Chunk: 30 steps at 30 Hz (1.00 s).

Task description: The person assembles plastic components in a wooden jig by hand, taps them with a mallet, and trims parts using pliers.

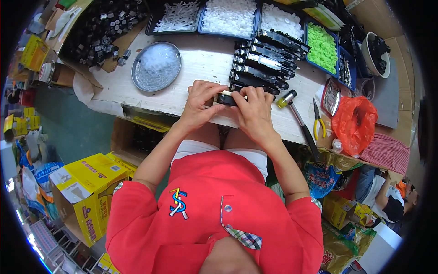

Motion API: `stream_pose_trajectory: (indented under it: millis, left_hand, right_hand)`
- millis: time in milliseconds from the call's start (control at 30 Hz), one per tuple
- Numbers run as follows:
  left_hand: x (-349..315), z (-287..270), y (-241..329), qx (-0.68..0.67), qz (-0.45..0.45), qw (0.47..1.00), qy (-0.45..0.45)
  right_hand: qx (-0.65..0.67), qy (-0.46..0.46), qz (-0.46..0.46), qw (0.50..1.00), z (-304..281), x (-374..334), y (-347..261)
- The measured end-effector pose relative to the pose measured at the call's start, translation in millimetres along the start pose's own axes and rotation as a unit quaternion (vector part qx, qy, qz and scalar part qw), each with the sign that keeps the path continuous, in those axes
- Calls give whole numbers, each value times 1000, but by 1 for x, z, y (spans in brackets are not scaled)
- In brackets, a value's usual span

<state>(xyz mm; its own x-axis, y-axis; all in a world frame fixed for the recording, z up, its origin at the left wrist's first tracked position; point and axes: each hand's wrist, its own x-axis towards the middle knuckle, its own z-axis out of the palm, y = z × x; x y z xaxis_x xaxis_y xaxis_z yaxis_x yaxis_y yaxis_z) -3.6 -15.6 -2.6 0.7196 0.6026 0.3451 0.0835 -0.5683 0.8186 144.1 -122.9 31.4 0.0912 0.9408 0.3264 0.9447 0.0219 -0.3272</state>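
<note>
Close to the table's front edge, my left hand [200,102] and my right hand [255,112] are closed around a small black plastic part [226,99], one from each side. A pale strip shows along its top; my fingers cover the rest. Just beyond my hands lies a row of long black plastic assemblies [264,64], placed side by side. To the right of my right hand rests a hammer [299,116] with a yellowish head end and black grip. Beside it are pliers [318,121] with yellow handles.
A round metal dish [156,84] of clear bits sits at left on the white table [196,55]. Trays of white pieces [228,18] and green pieces [321,48] line the back. A box of black parts [107,32] stands far left, a red plastic bag [356,123] at right.
</note>
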Motion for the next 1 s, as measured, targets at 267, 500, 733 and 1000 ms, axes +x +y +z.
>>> stream_pose_trajectory:
  millis: [267,500,733,1000]
  left_hand:
    - [8,-2,-7,21,7,1000,-22]
    - [12,-6,-7,66,29,994,-76]
    - [24,-10,9,117,92,981,-123]
    - [34,-6,19,260,204,920,-212]
  right_hand:
    - [3,-9,6,1000,3,4,3]
    - [-13,-54,20,998,3,2,4]
    - [20,97,87,991,-29,-32,45]
    - [-213,8,190,958,-41,-97,89]
